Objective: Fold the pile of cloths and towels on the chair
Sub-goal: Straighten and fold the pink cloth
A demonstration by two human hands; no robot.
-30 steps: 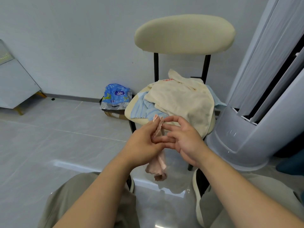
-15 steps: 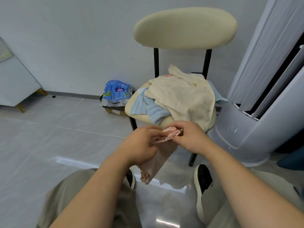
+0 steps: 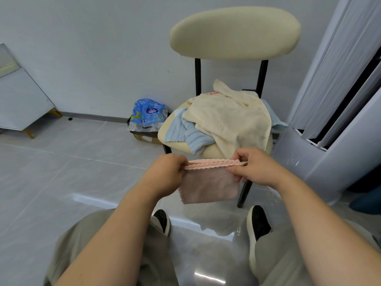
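Chair (image 3: 235,32): cream padded seat and back on black legs, carrying the pile. Cream towel (image 3: 228,120): largest piece, unfolded and rumpled, covering the middle and right of the seat and drooping over its front edge. Blue striped cloth (image 3: 191,135): crumpled, partly under the cream towel, lying at the seat's front-left edge. Pale blue cloth (image 3: 276,122): only a corner shows past the seat's right edge, the rest buried. Pink cloth (image 3: 208,184): small, off the pile, held in the air just in front of the seat's front edge; two scalloped hems lie together along its top, so it appears doubled over once, with the lower part hanging free. Left hand (image 3: 165,174): fingers curled, pinching the left end of the paired hems. Right hand (image 3: 257,168): thumb and fingers pinching the right end, drawing the top edge taut and level. Progress, as a judgement: early. One small piece is at its first fold; no finished folded stack shows anywhere in view, and at least three pieces remain unfolded on the seat.
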